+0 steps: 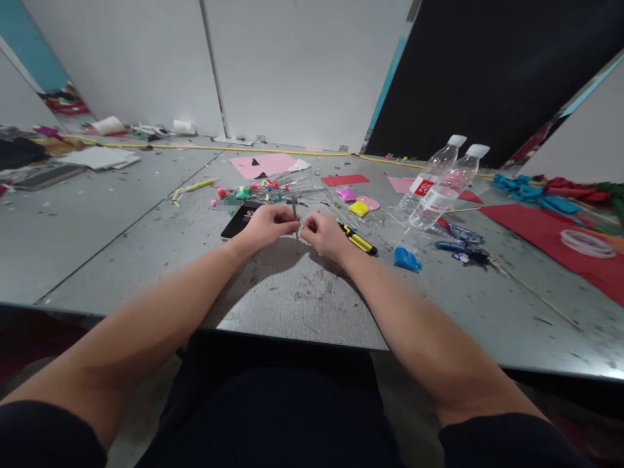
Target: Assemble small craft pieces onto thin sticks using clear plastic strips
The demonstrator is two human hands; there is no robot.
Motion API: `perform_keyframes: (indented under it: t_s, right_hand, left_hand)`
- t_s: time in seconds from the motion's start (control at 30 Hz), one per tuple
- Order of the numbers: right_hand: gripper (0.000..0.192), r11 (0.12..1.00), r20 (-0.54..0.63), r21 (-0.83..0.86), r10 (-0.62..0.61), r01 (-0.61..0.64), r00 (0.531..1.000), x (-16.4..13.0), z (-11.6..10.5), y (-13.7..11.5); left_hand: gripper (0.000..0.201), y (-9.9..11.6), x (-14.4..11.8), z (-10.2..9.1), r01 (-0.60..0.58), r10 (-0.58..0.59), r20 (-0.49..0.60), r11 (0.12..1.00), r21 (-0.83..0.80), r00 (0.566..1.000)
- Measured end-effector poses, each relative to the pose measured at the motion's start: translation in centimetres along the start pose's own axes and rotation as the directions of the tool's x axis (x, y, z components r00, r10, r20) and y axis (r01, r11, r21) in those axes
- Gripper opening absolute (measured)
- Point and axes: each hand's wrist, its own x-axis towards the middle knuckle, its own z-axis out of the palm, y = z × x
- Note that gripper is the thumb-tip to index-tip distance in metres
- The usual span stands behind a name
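Forearms lead to left hand (266, 224) and right hand (324, 234), grips pinched on thin stick (294, 211).

Item 1: clear plastic bottle (429, 179), lying beside a second one (451, 188) on my tabletop (292, 292). Its red label (424, 187) carried white markings that looked like figures, too small and skewed for me to read with certainty.

Item 2: phone (241, 220) just beyond my left hand (266, 224). Its dark face bore a small pale mark, illegible to me.

Item 3: yellow-and-black tool (358, 240) by my right hand (324, 234). No lettering could be made out.

No other text, brand or number was legible.
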Motion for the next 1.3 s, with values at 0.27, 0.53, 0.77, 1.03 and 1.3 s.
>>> perform_keyframes:
  t_s: [0.27,0.53,0.77,1.03,1.3]
  right_hand:
    - [0.016,0.993,-0.023,0.115,0.013,-0.010,1.000,-0.2,0.8,0.0]
    - [0.016,0.993,0.011,0.104,-0.050,0.049,0.999,-0.3,0.3,0.2]
    - [0.009,0.995,0.074,0.025,-0.096,0.095,0.993,-0.4,-0.2,-0.3]
    - [0.008,0.989,0.081,-0.065,-0.128,0.134,0.988,-0.5,-0.3,-0.7]
    - [0.013,0.988,0.000,-0.078,-0.132,0.131,0.991,-0.4,-0.6,-0.7]
  left_hand:
    - [0.011,-0.2,0.0,-0.1,-0.006,0.006,0.050,1.000,-0.010,0.999]
    - [0.015,-0.8,0.1,-0.3,-0.011,0.011,0.087,1.000,0.001,0.996]
    - [0.013,-0.2,-0.1,-0.5,-0.020,0.014,0.103,0.998,0.061,0.995]
    - [0.016,-0.2,-0.1,-0.3,-0.013,0.009,0.097,0.999,0.043,0.995]
    - [0.017,0.3,-0.1,-0.2,-0.040,0.036,0.078,0.998,0.050,0.996]
